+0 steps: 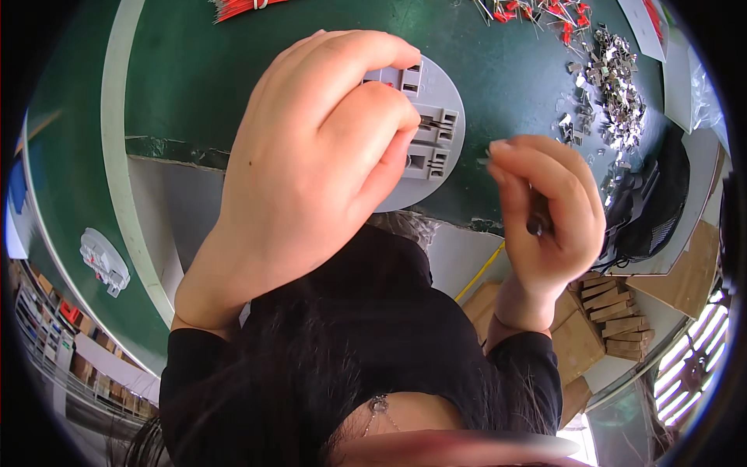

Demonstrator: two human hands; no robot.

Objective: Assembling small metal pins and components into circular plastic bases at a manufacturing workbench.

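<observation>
A round grey plastic base [449,101] with several slotted terminal blocks lies at the near edge of the green table. Curled over its left side is my left hand [311,140], fingertips bent down against it; thumb and part of the base are hidden behind the hand. To the right, apart from the base, my right hand [552,202] is closed with thumb and forefinger together. A dark rod-like tool [536,224] shows inside its curled fingers. Something small and shiny is at the fingertips, too small to name.
A pile of small metal clips [618,89] lies at the right of the table. Red parts with wire leads [568,15] and a bundle of red wires [237,8] are farther back. Another grey base [104,261] sits at left. A black bag [657,202] is on the right.
</observation>
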